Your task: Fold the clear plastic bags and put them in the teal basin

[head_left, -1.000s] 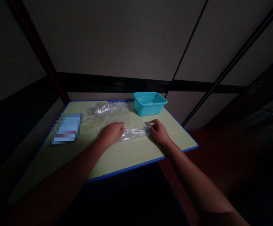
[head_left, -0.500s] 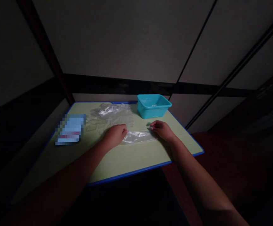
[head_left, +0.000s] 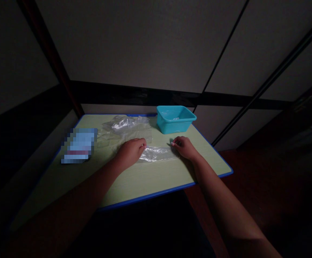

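A clear plastic bag (head_left: pixel 156 154) lies flat between my two hands on the pale green table (head_left: pixel 150 182). My left hand (head_left: pixel 132 151) is closed, its thumb and fingers pinching the bag's upper left edge. At the bag's right end, my right hand (head_left: pixel 183 146) is closed in a pinch on the upper corner. Behind my left hand, more crumpled clear plastic (head_left: pixel 126 125) is spread across the back of the table.
A turquoise basket (head_left: pixel 176 126) stands at the back right with something clear inside. To the left lies a blurred-out, light blue flat object (head_left: pixel 80 145). Blue edging (head_left: pixel 147 197) borders the table, and panelled doors (head_left: pixel 145 46) rise behind it.
The whole view has shifted slightly, with the table and things on it a little higher in the picture. The fingers of my right hand have drawn closer together at the bag's corner.
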{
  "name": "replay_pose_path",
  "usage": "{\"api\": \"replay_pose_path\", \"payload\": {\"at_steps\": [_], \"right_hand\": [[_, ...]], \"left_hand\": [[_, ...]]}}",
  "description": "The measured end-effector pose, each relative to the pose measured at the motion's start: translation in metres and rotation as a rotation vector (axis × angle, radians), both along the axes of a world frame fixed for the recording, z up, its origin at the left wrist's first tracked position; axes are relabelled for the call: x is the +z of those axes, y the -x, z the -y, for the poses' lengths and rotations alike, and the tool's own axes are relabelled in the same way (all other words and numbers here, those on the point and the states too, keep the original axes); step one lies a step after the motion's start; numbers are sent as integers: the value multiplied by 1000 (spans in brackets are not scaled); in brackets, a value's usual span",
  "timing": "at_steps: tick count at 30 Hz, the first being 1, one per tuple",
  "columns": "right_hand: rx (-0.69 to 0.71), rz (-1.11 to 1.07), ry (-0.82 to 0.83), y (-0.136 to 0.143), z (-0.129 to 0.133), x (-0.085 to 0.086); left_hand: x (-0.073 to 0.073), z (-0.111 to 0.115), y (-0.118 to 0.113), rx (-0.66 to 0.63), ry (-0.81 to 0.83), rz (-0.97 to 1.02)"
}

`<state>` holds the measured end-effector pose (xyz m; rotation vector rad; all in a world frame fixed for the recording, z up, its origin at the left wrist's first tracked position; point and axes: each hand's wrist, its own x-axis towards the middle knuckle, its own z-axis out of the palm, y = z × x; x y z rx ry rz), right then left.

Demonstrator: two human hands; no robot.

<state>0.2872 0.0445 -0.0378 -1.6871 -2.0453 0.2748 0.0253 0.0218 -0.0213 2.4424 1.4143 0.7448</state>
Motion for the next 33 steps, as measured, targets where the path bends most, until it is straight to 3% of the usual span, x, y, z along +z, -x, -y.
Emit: {"api": "replay_pose_path", "payload": {"at_steps": [8, 15, 21, 26, 33], "right_hand": [[170, 52, 7, 5, 7, 2], [158, 49, 51, 2, 6, 5], [186, -141, 56, 2, 9, 6], [258, -429, 200, 3, 10, 6], [271, -460, 288, 0, 9, 6]], "left_hand": [[4, 2, 0, -85, -99, -24], [1, -1, 2, -28, -56, 9], [3, 0, 2, -72, -69, 5], [4, 1, 2, -113, -93, 2], [4, 0, 3, -114, -87, -6]]}}
